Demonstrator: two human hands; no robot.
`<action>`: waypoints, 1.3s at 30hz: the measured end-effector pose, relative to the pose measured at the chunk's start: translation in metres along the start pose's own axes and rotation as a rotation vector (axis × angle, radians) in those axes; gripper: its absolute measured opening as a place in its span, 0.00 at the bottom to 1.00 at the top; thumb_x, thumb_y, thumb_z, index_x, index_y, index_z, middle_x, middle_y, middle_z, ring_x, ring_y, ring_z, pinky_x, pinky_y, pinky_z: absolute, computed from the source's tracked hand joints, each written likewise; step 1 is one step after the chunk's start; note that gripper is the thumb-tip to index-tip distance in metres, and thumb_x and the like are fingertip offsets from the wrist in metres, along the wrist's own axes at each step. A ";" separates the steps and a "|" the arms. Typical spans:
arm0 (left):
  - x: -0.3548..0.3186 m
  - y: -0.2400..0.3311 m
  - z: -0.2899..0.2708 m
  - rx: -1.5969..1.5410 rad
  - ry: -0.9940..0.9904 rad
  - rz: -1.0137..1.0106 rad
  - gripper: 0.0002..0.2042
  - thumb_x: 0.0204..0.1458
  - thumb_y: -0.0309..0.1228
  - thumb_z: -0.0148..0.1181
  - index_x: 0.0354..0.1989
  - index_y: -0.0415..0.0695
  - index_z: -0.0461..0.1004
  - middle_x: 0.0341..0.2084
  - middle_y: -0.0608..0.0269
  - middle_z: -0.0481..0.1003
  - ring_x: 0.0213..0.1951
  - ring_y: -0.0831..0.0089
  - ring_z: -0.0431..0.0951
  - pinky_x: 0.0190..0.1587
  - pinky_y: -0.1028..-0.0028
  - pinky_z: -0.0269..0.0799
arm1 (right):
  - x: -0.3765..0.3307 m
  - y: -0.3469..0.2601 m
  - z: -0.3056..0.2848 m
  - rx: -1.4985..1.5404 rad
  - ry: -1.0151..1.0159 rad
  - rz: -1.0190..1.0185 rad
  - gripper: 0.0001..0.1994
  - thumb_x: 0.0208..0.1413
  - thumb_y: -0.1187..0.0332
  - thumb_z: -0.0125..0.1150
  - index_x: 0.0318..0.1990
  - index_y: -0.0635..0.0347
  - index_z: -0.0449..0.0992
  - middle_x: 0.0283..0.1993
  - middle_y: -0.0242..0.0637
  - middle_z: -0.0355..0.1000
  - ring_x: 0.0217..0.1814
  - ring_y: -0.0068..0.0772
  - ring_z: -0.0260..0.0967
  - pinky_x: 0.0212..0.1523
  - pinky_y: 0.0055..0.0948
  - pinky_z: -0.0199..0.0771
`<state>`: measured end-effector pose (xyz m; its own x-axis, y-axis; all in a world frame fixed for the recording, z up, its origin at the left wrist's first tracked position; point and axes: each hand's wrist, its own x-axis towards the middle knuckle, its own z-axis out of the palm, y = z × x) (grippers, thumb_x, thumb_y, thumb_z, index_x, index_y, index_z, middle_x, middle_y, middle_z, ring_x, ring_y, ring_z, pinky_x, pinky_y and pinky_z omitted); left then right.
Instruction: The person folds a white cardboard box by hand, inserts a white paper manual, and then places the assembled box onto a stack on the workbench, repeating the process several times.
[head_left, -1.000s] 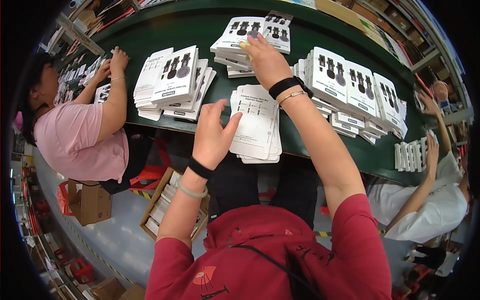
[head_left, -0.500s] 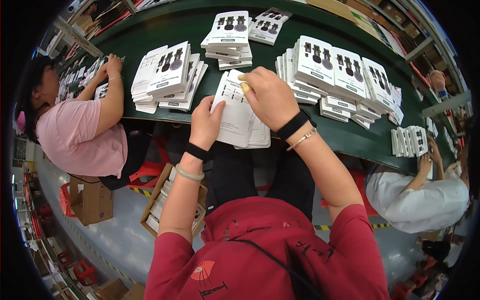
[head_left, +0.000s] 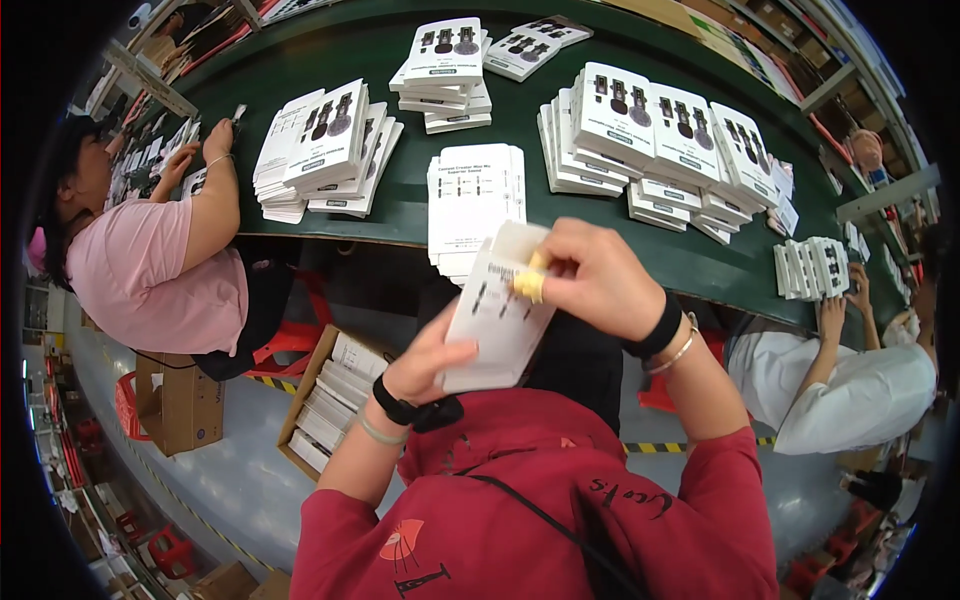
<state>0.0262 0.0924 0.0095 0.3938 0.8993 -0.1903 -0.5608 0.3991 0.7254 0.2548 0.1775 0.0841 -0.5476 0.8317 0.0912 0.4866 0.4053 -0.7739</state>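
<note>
Close to my body I hold a flat white box [head_left: 490, 345], tilted, its face with small dark pictures and print turned up. My left hand [head_left: 432, 362] grips its lower left side, the thumb lying across the face. With yellow covers on its fingertips, my right hand [head_left: 605, 280] pinches at the upper right end of the box; the exact contact is partly hidden by the fingers. Just beyond, a stack of similar white boxes [head_left: 465, 205] lies at the table's near edge, print side up.
More piles of white boxes stand on the green table [head_left: 480, 150]: a left pile [head_left: 325, 135], a back pile [head_left: 440, 65] and a wide right pile [head_left: 615, 110]. An open carton [head_left: 300, 405] of boxes sits on the floor. People work on both sides, in pink [head_left: 150, 260] and white [head_left: 820, 385].
Both hands have come back from the table toward my body with a white box. The stack beneath them is now uncovered at the table edge.
</note>
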 end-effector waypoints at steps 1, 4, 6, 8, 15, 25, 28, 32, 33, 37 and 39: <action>-0.004 -0.004 0.002 -0.058 -0.197 -0.076 0.35 0.55 0.34 0.61 0.69 0.36 0.55 0.60 0.51 0.68 0.61 0.64 0.71 0.63 0.66 0.65 | -0.007 -0.001 0.001 0.078 -0.051 -0.041 0.14 0.54 0.62 0.70 0.34 0.64 0.76 0.32 0.42 0.69 0.29 0.43 0.68 0.32 0.33 0.71; -0.013 -0.016 0.015 -0.156 -0.409 -0.208 0.43 0.48 0.37 0.64 0.72 0.36 0.50 0.63 0.47 0.65 0.65 0.58 0.67 0.67 0.60 0.61 | -0.027 -0.007 0.010 0.024 -0.046 -0.176 0.14 0.54 0.62 0.70 0.36 0.64 0.76 0.31 0.41 0.70 0.28 0.43 0.70 0.30 0.33 0.71; -0.017 -0.021 0.023 -0.226 -0.436 -0.314 0.48 0.44 0.40 0.65 0.72 0.36 0.49 0.64 0.45 0.64 0.66 0.55 0.66 0.69 0.57 0.59 | -0.038 -0.012 0.012 0.000 -0.045 -0.242 0.14 0.54 0.62 0.70 0.36 0.64 0.75 0.31 0.41 0.71 0.27 0.43 0.71 0.29 0.33 0.71; -0.021 -0.026 0.016 -0.210 -0.426 -0.313 0.47 0.45 0.39 0.65 0.72 0.36 0.49 0.64 0.44 0.64 0.66 0.54 0.66 0.69 0.57 0.59 | -0.048 -0.026 0.002 -0.197 -0.226 -0.054 0.14 0.55 0.63 0.69 0.38 0.64 0.75 0.31 0.41 0.73 0.27 0.44 0.73 0.29 0.33 0.71; -0.029 -0.028 0.018 -0.190 -0.395 -0.314 0.40 0.51 0.33 0.61 0.72 0.36 0.51 0.64 0.45 0.65 0.66 0.55 0.66 0.69 0.59 0.60 | -0.076 -0.013 0.007 0.044 -0.246 0.162 0.12 0.59 0.67 0.65 0.43 0.64 0.71 0.32 0.42 0.77 0.30 0.40 0.77 0.32 0.31 0.76; -0.035 -0.043 0.017 0.359 -0.004 -0.135 0.24 0.64 0.25 0.54 0.67 0.35 0.60 0.52 0.57 0.77 0.50 0.74 0.77 0.54 0.72 0.73 | -0.117 -0.009 0.027 0.356 0.005 0.301 0.11 0.61 0.78 0.61 0.49 0.68 0.69 0.42 0.36 0.78 0.42 0.21 0.77 0.42 0.23 0.78; -0.030 -0.049 0.023 0.488 0.101 0.096 0.23 0.65 0.25 0.53 0.67 0.35 0.60 0.48 0.58 0.79 0.46 0.76 0.78 0.50 0.75 0.73 | -0.116 -0.013 0.031 0.355 0.051 0.276 0.14 0.64 0.76 0.59 0.55 0.70 0.68 0.47 0.38 0.77 0.45 0.22 0.76 0.46 0.24 0.77; -0.031 -0.048 0.029 0.611 0.203 0.340 0.22 0.66 0.25 0.52 0.66 0.35 0.60 0.45 0.60 0.79 0.42 0.78 0.78 0.46 0.77 0.72 | -0.118 -0.007 0.044 0.437 0.247 0.268 0.20 0.66 0.71 0.56 0.64 0.66 0.65 0.44 0.40 0.78 0.45 0.24 0.77 0.47 0.26 0.77; -0.033 -0.045 0.031 0.619 0.177 0.356 0.21 0.66 0.25 0.52 0.66 0.35 0.60 0.43 0.60 0.79 0.41 0.78 0.77 0.45 0.78 0.72 | -0.119 -0.004 0.047 0.478 0.335 0.270 0.23 0.67 0.68 0.55 0.67 0.64 0.64 0.42 0.41 0.79 0.44 0.26 0.78 0.46 0.27 0.78; -0.034 -0.039 0.027 0.657 0.102 0.405 0.19 0.66 0.25 0.50 0.64 0.37 0.61 0.41 0.62 0.79 0.39 0.80 0.76 0.42 0.80 0.71 | -0.112 0.009 0.045 1.362 0.139 0.480 0.23 0.69 0.68 0.50 0.69 0.64 0.63 0.50 0.40 0.77 0.51 0.27 0.76 0.53 0.27 0.76; -0.033 -0.038 0.026 0.671 0.078 0.417 0.18 0.67 0.25 0.50 0.64 0.38 0.62 0.40 0.62 0.79 0.38 0.81 0.76 0.42 0.81 0.70 | -0.103 0.017 0.041 1.473 0.055 0.500 0.23 0.69 0.69 0.51 0.68 0.66 0.63 0.55 0.40 0.74 0.55 0.28 0.74 0.55 0.29 0.74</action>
<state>0.0538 0.0425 0.0053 0.1820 0.9706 0.1572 -0.0826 -0.1443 0.9861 0.2914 0.0834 0.0363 -0.4986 0.7894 -0.3581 -0.4865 -0.5967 -0.6381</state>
